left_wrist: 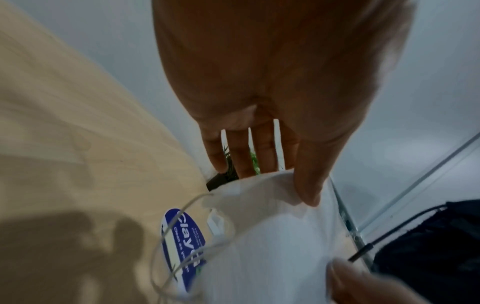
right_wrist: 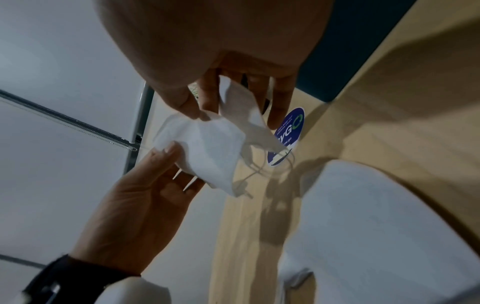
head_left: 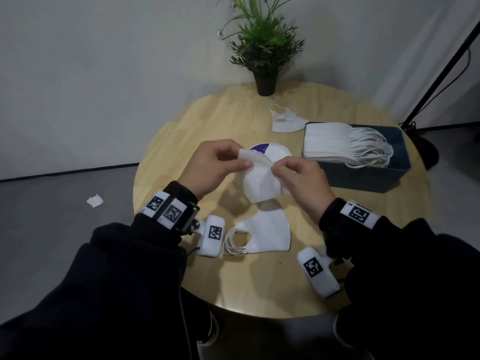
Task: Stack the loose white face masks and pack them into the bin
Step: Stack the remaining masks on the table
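Above the middle of the round wooden table [head_left: 197,120] I hold one white face mask [head_left: 262,181] between both hands. My left hand [head_left: 220,165] pinches its upper left edge; my right hand [head_left: 296,175] pinches its right edge. The same held mask [right_wrist: 207,148] shows crumpled in the right wrist view, its ear loops [left_wrist: 166,257] dangling in the left wrist view. A small stack of folded masks [head_left: 265,233] lies on the table below my hands. Another loose mask [head_left: 285,120] lies farther back. The dark blue bin [head_left: 376,175] at the right holds a thick stack of masks [head_left: 335,142].
A potted green plant [head_left: 265,48] stands at the table's far edge. A round purple sticker [head_left: 257,148] lies on the table under the held mask. A white scrap [head_left: 94,200] lies on the grey floor at left. A black stand [head_left: 441,71] leans at right.
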`<state>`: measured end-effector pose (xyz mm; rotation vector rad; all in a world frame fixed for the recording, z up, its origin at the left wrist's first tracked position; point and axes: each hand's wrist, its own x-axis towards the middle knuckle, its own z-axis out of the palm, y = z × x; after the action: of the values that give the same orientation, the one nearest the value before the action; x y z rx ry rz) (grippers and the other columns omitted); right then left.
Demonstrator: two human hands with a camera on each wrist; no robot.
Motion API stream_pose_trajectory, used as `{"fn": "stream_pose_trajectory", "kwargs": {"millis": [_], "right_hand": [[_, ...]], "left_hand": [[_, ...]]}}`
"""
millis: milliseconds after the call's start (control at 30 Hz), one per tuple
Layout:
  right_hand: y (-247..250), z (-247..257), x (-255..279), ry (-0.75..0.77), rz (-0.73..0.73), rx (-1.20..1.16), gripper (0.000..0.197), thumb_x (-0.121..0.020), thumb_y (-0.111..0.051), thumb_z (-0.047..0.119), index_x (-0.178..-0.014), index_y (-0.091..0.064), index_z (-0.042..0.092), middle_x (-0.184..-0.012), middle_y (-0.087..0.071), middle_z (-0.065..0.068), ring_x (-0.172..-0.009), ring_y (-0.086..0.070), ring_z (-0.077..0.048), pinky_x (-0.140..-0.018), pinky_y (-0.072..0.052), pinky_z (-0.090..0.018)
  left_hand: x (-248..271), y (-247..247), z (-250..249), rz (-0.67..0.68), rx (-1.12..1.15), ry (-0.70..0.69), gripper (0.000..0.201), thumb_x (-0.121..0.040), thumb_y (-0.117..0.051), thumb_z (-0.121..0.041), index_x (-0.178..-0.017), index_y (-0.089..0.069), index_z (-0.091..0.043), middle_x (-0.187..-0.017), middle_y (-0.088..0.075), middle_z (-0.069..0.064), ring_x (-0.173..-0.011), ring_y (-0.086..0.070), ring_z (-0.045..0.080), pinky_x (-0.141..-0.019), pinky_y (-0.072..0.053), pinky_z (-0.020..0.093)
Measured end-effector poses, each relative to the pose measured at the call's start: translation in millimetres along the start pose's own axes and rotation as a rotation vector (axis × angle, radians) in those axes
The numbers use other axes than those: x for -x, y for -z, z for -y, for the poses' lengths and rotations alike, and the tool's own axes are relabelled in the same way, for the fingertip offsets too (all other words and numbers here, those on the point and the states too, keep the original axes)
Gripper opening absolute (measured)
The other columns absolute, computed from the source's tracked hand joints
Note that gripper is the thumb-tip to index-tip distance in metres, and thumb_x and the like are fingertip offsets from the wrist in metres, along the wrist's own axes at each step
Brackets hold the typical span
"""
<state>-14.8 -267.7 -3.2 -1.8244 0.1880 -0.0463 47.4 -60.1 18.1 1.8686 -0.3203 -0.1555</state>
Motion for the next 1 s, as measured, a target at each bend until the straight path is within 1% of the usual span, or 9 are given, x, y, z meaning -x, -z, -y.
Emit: {"fn": "stream_pose_trajectory", "kwargs": {"millis": [167, 233, 300, 367, 467, 533, 767, 900, 1000], "right_hand": [[2.6, -1.6, -0.4, 0.001, -0.053, -0.161, 0.047, -0.099, -0.05, -0.002, -0.13, -0.066, 0.03, -0.117, -0.071, 0.009, -0.108, -0.068, -0.008, -0.081, -0.053, -0.014], [2.6, -2.3, -0.3, -0.018, -0.075, -0.225, 0.064, -0.098, -0.05, -0.005, -0.144, -0.048, 0.04, -0.109, -0.071, 0.003, -0.095, -0.072, -0.015, -0.083, -0.059, -0.026], [0.9, -2.6, -2.0, -0.077, -0.055, -0.277, 0.071, -0.099, -0.052, -0.005, -0.152, -0.04, 0.04, -0.116, -0.069, 0.0, -0.106, -0.071, -0.024, -0.096, -0.058, -0.04], [-0.3, 1.0, -2.1, -0.138, 0.007, -0.349, 0.06, -0.098, -0.052, -0.007, -0.147, -0.053, 0.028, -0.124, -0.07, -0.003, -0.115, -0.07, -0.028, -0.099, -0.058, -0.045], [-1.0, 8.8, 1.8, -0.211, 0.074, -0.496, 0.038, -0.097, -0.051, -0.006, -0.119, -0.075, 0.013, -0.106, -0.08, -0.008, -0.096, -0.076, -0.026, -0.077, -0.062, -0.038], [-2.2, 8.8, 4.2, -0.235, 0.078, -0.578, 0.029, -0.1, -0.053, 0.0, -0.11, -0.078, 0.01, -0.103, -0.08, -0.011, -0.091, -0.076, -0.026, -0.08, -0.06, -0.043], [-6.0, 2.3, 0.5, -0.236, 0.083, -0.635, 0.029, -0.106, -0.056, 0.026, -0.115, -0.076, 0.008, -0.108, -0.078, -0.014, -0.096, -0.073, -0.029, -0.086, -0.056, -0.046], [-5.3, -1.0, 1.8, -0.109, 0.068, -0.409, 0.02, -0.103, -0.061, 0.016, -0.114, -0.077, 0.01, -0.101, -0.08, -0.009, -0.089, -0.075, -0.02, -0.075, -0.059, -0.033], [-4.0, -4.0, 1.0, -0.129, 0.034, -0.412, 0.019, -0.101, -0.063, 0.016, -0.11, -0.08, 0.013, -0.104, -0.079, -0.015, -0.098, -0.074, -0.033, -0.079, -0.06, -0.041]], "left_hand": [[-3.5, 24.3, -7.9, -0.002, 0.031, 0.034, 0.012, -0.087, -0.079, -0.002, -0.083, -0.074, -0.012, -0.071, -0.073, -0.002, -0.062, -0.066, 0.012, -0.057, -0.051, 0.023], [-1.1, 26.3, -11.6, 0.057, 0.028, 0.056, 0.015, -0.085, -0.081, -0.004, -0.08, -0.077, -0.017, -0.068, -0.073, -0.003, -0.058, -0.065, 0.011, -0.052, -0.048, 0.022], [0.5, 22.1, -13.9, 0.12, 0.096, 0.074, 0.015, -0.083, -0.08, -0.006, -0.078, -0.08, -0.02, -0.074, -0.076, 0.0, -0.063, -0.069, 0.014, -0.057, -0.053, 0.024], [-0.2, 12.4, -12.5, 0.131, 0.145, 0.074, 0.014, -0.086, -0.078, -0.003, -0.081, -0.079, -0.016, -0.083, -0.078, 0.004, -0.075, -0.072, 0.016, -0.069, -0.056, 0.025], [-3.7, -6.6, -7.0, 0.073, 0.146, 0.063, 0.005, -0.087, -0.079, -0.004, -0.086, -0.077, -0.009, -0.09, -0.076, 0.005, -0.084, -0.07, 0.015, -0.079, -0.055, 0.026], [-6.2, -15.4, -2.5, 0.038, 0.152, 0.083, 0.005, -0.086, -0.081, -0.005, -0.087, -0.076, -0.006, -0.09, -0.076, 0.003, -0.085, -0.07, 0.013, -0.079, -0.055, 0.025], [-10.8, -28.2, 6.2, 0.0, 0.156, 0.12, 0.017, -0.09, -0.079, -0.01, -0.079, -0.067, -0.007, -0.075, -0.069, 0.001, -0.07, -0.061, 0.014, -0.066, -0.05, 0.025], [-5.8, -31.3, 5.4, 0.026, 0.159, 0.12, 0.014, -0.088, -0.081, -0.009, -0.082, -0.07, -0.002, -0.08, -0.071, 0.007, -0.075, -0.065, 0.02, -0.068, -0.053, 0.029], [-5.1, -25.1, 5.2, 0.143, 0.121, 0.148, 0.03, -0.085, -0.083, -0.012, -0.094, -0.069, 0.013, -0.087, -0.068, 0.021, -0.081, -0.064, 0.025, -0.075, -0.051, 0.035]]}}
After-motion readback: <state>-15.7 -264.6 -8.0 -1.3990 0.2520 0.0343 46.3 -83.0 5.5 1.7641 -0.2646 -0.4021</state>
